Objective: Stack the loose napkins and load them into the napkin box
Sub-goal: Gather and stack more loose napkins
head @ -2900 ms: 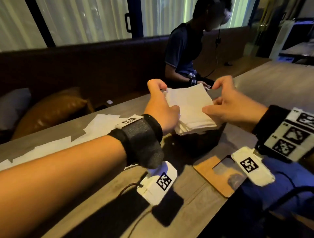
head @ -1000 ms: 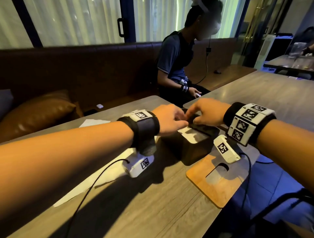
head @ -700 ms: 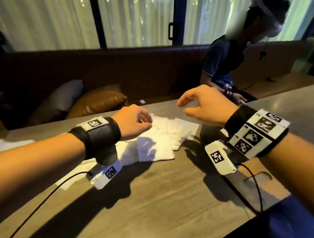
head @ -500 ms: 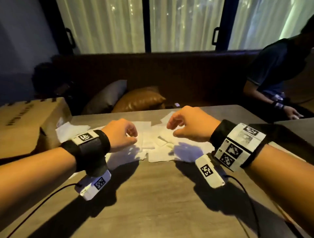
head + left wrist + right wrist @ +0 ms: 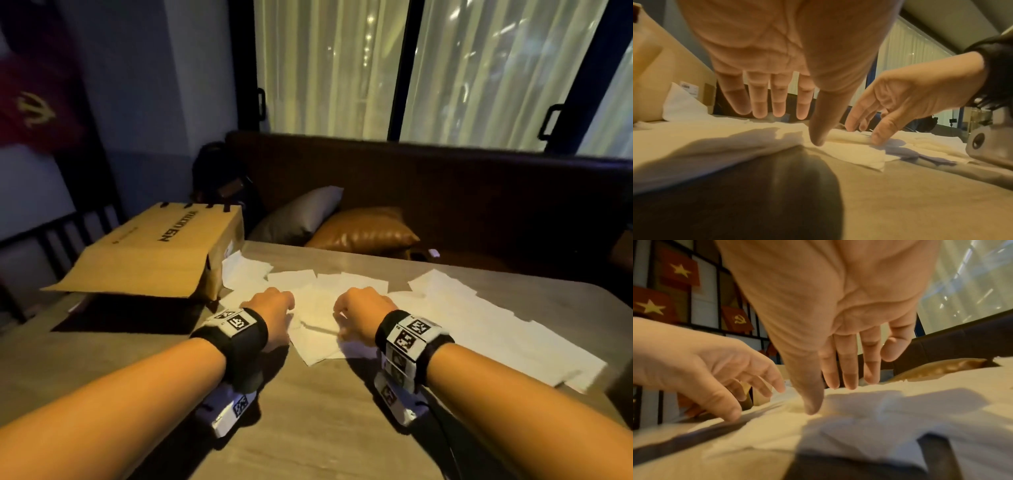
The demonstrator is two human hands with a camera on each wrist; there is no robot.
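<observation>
napkins [image 5: 317, 310] lying between both hands, row running along table [image 5: 308, 428] far edge | left hand [image 5: 272, 317] spread, thumb touching | right hand [image 5: 361, 313] spread, equally near

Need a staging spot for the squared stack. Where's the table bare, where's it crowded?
Bare: the near table between the forearms, up to the loose napkins. Also the far strip between them and the cushions. Crowded: the middle band where left hand and right hand reach, and beside the cardboard box.

napkins [image 5: 496, 329] cut off at right edge, napkin box out of sight, flags [image 5: 680, 270] blurred
</observation>
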